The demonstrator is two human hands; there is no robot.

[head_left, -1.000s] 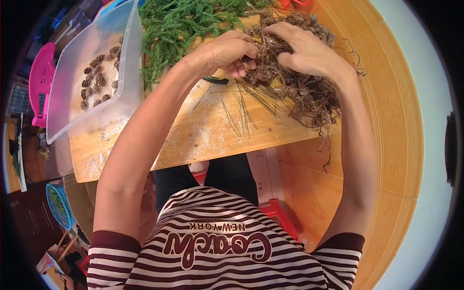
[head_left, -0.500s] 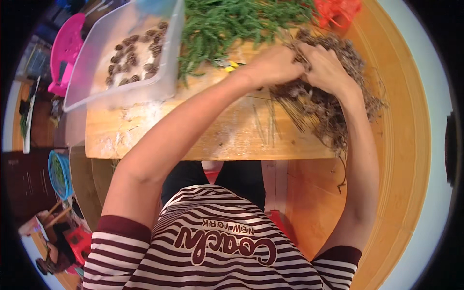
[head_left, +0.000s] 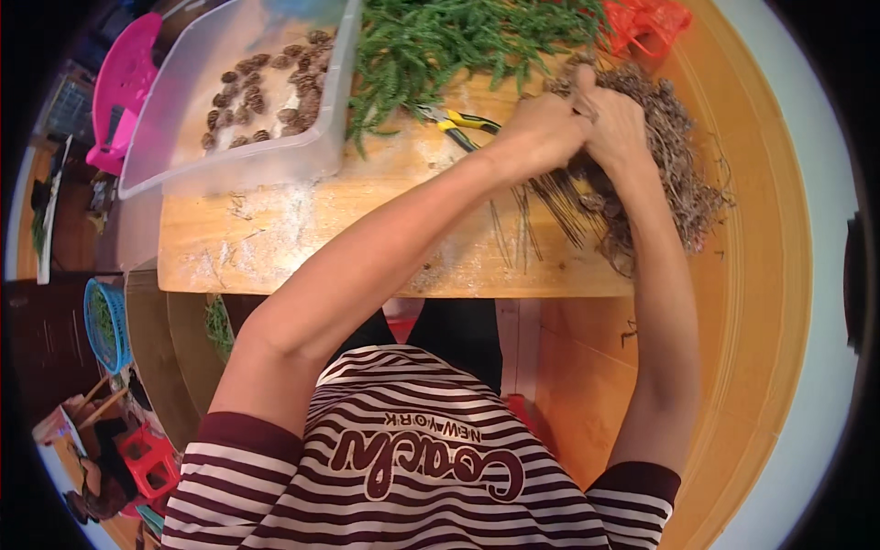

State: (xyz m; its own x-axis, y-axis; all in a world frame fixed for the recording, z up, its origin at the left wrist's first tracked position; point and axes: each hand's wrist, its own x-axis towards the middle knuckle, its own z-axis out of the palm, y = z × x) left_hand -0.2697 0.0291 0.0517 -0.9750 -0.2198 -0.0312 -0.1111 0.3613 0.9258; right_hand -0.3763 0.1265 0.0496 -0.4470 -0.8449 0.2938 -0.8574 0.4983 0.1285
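My left hand [head_left: 547, 136] and my right hand [head_left: 612, 126] meet at the right side of the wooden table, fingers closed and touching each other. What lies between the fingertips is too small and covered to name. Right behind and beneath them spreads a tangled heap of dried brown plant stems [head_left: 683, 174]. Several thin dark wires or stems [head_left: 556, 209] poke out toward me from under the hands. Left of my left hand lie yellow-and-black pliers [head_left: 472, 122], partly covered by the wrist.
A translucent plastic bin [head_left: 234, 170] with small brown pine cones [head_left: 254, 98] stands at the far left. Green artificial-looking sprigs [head_left: 458, 46] cover the back of the wooden table [head_left: 302, 238]. A red plastic bag [head_left: 646, 27] sits behind the heap. A pink chair [head_left: 124, 87] is beyond the bin.
Both hands stay together and have shifted slightly nearer to me. My left forearm has moved a little, so more of the pliers shows. The head view has tilted slightly.
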